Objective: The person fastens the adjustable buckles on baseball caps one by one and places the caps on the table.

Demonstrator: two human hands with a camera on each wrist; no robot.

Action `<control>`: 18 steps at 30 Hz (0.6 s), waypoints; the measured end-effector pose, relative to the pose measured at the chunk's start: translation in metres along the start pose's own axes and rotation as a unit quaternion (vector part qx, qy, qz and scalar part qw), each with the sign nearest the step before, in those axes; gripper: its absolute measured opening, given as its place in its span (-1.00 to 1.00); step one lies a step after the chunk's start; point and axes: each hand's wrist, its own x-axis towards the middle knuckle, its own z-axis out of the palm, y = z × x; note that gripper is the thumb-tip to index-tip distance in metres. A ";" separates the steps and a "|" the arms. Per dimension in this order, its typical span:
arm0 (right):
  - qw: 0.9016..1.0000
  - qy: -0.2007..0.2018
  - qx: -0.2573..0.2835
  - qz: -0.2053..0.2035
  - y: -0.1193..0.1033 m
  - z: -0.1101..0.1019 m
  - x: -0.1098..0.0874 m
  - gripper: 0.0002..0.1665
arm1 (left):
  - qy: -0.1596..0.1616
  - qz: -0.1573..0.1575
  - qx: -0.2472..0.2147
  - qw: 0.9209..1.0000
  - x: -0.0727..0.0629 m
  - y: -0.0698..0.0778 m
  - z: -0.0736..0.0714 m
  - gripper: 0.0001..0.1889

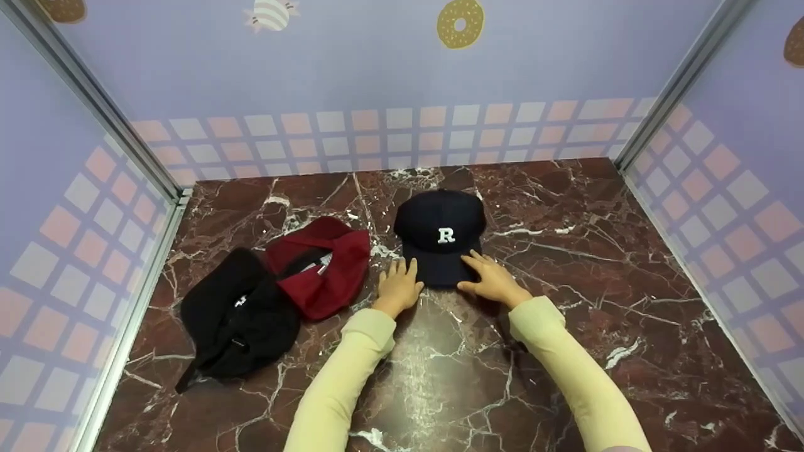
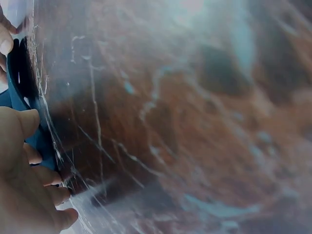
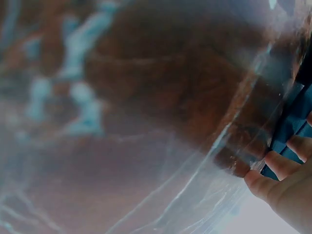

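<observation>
A navy baseball cap (image 1: pixel 443 216) with a white letter R lies on the marble-patterned surface, its brim toward me. At the brim's left edge rests my left hand (image 1: pixel 399 287), fingers extended forward and thumb near the front corner. My right hand (image 1: pixel 493 280) touches the right side of the brim with its fingertips, the thumb by the front edge. The left wrist view shows the left hand (image 2: pixel 24 175) beside the dark cap (image 2: pixel 44 146). In the right wrist view, the right hand's fingers (image 3: pixel 280 165) lie against the cap (image 3: pixel 295 122).
Left of the navy cap lies a red cap (image 1: pixel 326 295) with its inside and a white label showing. A black cap (image 1: pixel 264 320) lies beside it, touching it. Lilac panels with pink and white checks (image 1: pixel 402 125) enclose the back and both sides.
</observation>
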 end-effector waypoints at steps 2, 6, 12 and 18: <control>1.000 0.005 0.002 0.004 -0.001 0.000 0.002 -0.22 | 0.004 -0.006 0.001 1.000 0.002 0.002 0.001 -0.41; 1.000 0.011 0.008 0.019 -0.005 -0.001 0.007 -0.26 | 0.015 -0.020 -0.002 1.000 0.006 0.003 0.001 -0.41; 0.999 0.017 0.012 0.036 -0.009 -0.001 0.013 -0.32 | 0.025 -0.031 -0.013 0.999 0.011 0.005 0.003 -0.40; 0.998 0.033 0.017 0.047 -0.012 0.002 0.019 -0.36 | 0.027 -0.042 -0.022 0.998 0.012 0.005 0.004 -0.39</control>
